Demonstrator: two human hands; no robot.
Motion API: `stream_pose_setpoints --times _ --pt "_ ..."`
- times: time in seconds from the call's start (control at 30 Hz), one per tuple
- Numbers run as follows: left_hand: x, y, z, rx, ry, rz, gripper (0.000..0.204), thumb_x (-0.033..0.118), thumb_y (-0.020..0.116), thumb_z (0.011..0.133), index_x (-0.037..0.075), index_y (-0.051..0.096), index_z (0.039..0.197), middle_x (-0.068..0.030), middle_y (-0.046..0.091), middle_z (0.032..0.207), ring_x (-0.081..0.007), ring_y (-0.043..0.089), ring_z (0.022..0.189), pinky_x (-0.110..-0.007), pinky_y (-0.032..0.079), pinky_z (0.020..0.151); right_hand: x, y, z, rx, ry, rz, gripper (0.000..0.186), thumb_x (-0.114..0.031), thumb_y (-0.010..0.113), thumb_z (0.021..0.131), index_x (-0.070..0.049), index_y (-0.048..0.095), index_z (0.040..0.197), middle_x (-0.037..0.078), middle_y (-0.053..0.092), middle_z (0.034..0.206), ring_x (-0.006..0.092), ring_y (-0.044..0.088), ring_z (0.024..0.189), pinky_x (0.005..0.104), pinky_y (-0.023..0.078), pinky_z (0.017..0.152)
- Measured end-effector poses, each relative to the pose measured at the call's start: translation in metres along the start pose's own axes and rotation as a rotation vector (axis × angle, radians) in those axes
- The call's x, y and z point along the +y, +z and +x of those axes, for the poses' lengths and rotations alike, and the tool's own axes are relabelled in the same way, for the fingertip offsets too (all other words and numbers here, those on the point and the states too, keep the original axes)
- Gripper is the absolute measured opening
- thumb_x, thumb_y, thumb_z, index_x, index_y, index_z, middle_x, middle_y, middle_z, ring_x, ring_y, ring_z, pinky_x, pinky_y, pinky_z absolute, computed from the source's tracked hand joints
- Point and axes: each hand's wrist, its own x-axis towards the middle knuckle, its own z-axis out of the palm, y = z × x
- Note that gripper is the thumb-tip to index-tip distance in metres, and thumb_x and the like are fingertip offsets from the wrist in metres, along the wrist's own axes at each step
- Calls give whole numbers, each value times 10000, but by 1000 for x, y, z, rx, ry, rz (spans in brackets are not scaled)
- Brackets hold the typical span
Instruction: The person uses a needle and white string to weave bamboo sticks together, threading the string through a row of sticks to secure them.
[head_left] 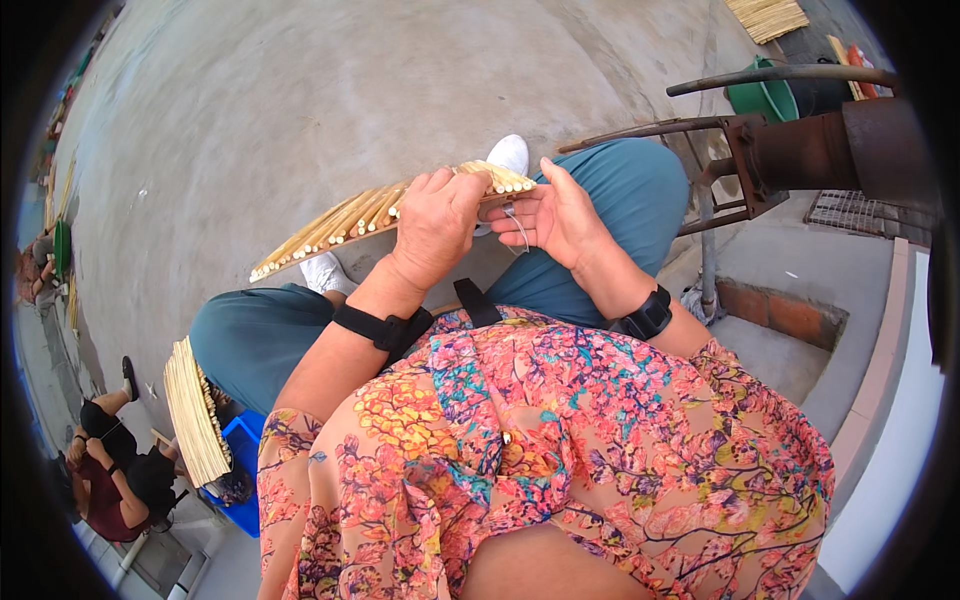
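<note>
Closest to my camera is a flowery shirt (600, 420), pink with blue and yellow, and past it I see two bent legs in blue pants (620, 200). By the left knee I find a blue box (240, 440). It has some dark stuff (236, 487) in it, too hard for me to make out. A bundle of pale sticks (195, 415) stands next to the box and covers part of it. Far off at the top right I see a green bucket (770, 97), but I can't tell what is in it.

I find the row of straw sticks (340, 228) up above the lap, over the gray floor (200, 120). It slants, with its left end lower, and its cut ends face me. My left hand (437, 215) is curled tight on it near its right end, pinching the sticks. My right hand (565, 222) is just beside that end, palm showing, thumb up and away from the fingers, which reach under the edge. A thin clear loop (520, 228) hangs at those fingers; I can't tell if they pinch it. At the lower left, another person (120, 490) sits well apart.
</note>
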Motion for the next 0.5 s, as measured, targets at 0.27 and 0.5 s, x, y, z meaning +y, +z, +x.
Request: stream_pose_setpoints --times 0.27,0.5 --pt "12 16 -4 81 37 3 222 50 605 665 86 554 877 -35 546 720 -222 537 706 -341 409 613 -3 9 -15 181 -77 -285 618 -576 380 885 -6 552 1049 168 624 874 245 639 760 345 536 641" --pt "11 16 -5 41 36 -13 274 24 644 676 79 568 934 -43 581 785 -250 541 728 -355 422 635 3 13 -15 194 -57 -249 657 -625 383 863 -14 564 1026 153 618 838 234 630 726 334 533 622"
